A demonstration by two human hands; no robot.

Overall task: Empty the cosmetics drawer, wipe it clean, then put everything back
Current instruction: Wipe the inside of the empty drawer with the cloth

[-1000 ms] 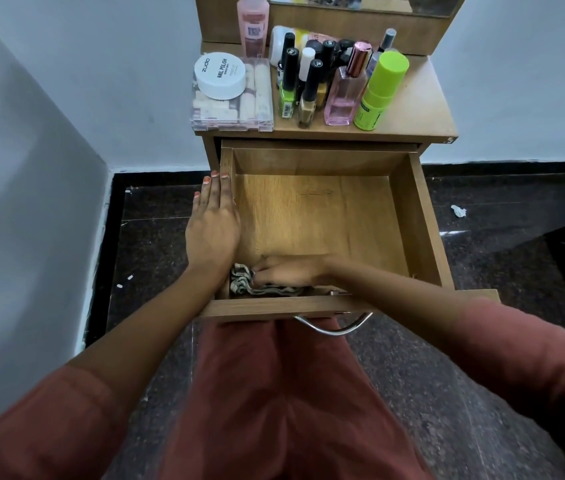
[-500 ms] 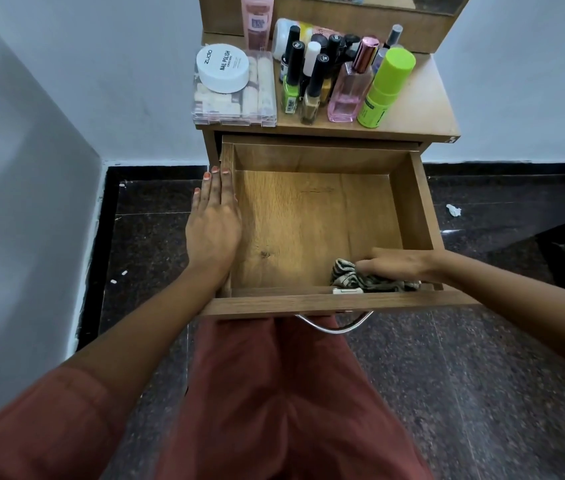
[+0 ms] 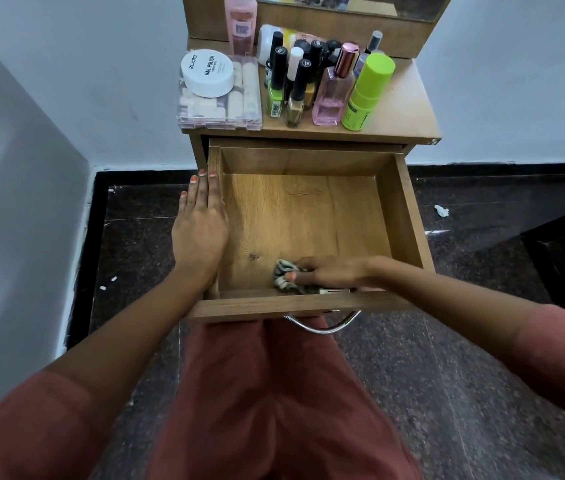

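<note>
Down low I see red-brown pants (image 3: 274, 403) and a shiny metal handle (image 3: 322, 325) on the front of the drawer (image 3: 409, 216). The drawer is pulled out. My right hand (image 3: 329, 271) is inside it, near the front wall, and presses flat on a crumpled striped cloth (image 3: 284, 277); the fingers are closed over the cloth. My left hand (image 3: 199, 230) lies flat and open on the left wall of the drawer and holds nothing. The rest of the drawer floor is bare wood. Farther back, on the table top (image 3: 409, 109), stand the cosmetics: a clear box (image 3: 239, 105) with a white jar (image 3: 208, 72) on it, nail polish bottles (image 3: 294, 95), a pink bottle (image 3: 331, 98) and a green tube (image 3: 365, 93).
</note>
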